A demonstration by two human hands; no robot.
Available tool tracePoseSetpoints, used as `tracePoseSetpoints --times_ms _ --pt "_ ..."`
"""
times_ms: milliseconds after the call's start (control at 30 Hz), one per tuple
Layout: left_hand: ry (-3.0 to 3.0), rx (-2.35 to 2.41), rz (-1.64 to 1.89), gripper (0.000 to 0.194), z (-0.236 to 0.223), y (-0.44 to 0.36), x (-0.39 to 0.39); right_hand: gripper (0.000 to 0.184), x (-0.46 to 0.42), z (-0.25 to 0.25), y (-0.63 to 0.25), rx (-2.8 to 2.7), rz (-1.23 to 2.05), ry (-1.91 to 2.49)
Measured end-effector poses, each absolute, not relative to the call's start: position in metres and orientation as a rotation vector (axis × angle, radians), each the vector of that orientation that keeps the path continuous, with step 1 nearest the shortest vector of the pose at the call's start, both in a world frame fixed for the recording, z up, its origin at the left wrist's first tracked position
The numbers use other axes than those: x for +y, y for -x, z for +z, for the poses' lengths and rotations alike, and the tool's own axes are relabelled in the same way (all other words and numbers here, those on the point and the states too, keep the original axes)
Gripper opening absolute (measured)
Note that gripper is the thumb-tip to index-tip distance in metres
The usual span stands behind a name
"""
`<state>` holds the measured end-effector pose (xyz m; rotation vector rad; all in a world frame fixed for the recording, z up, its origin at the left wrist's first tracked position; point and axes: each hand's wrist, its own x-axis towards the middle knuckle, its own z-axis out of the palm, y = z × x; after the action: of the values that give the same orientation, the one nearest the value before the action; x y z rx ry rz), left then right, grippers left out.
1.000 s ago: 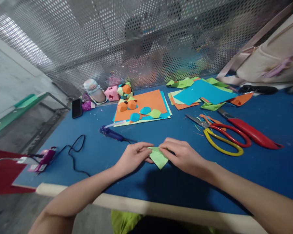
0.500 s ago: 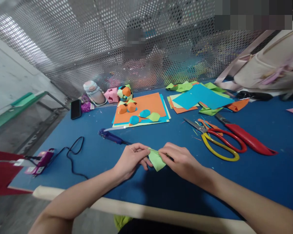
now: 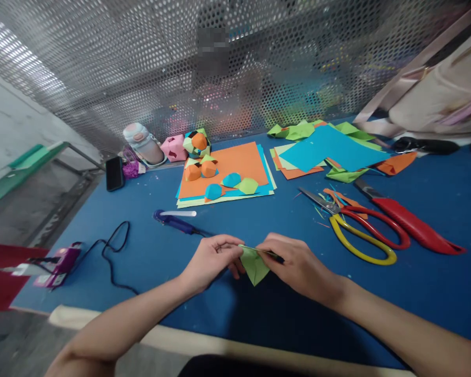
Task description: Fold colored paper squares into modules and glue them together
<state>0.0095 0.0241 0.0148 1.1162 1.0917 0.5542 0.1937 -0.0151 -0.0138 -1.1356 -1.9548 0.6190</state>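
In front of me a folded piece of light green paper (image 3: 255,268) hangs with its pointed end down. My left hand (image 3: 214,262) pinches its upper left corner between thumb and fingers. At the upper right edge, my right hand (image 3: 294,264) is closed on the same paper. A thin, dark-ended piece shows between the right fingers, too small to name. Beyond the hands lies a blue hot glue gun (image 3: 176,222) with a white glue stick (image 3: 178,213). Farther back, small folded paper caps (image 3: 248,185) in green, blue and orange rest on stacked coloured sheets (image 3: 239,157).
To the right lie scissors (image 3: 363,238) with red and yellow handles, a red-handled knife (image 3: 412,222) and paper scraps. Blue sheets (image 3: 333,149) lie behind them. A bottle (image 3: 143,144), phone (image 3: 114,174) and power strip (image 3: 58,267) with a cord are on the left. A perforated metal panel (image 3: 141,68) stands behind.
The green paper's pointed end has swung slightly lower, and its folded face shows more. Both hands keep their pinch on it. The whole view has shifted a little.
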Motion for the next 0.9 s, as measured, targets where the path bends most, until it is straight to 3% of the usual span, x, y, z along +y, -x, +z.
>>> tracePoseSetpoints --times_ms 467,900 --pt "-1.507 1.08 0.436 0.024 0.022 -0.003 0.026 0.017 -0.013 -0.01 -0.195 -1.918 0.731 1.123" --pt "-1.372 1.126 0.485 0.011 0.024 -0.007 0.025 0.014 -0.014 -0.009 -0.193 -1.82 0.941 1.19"
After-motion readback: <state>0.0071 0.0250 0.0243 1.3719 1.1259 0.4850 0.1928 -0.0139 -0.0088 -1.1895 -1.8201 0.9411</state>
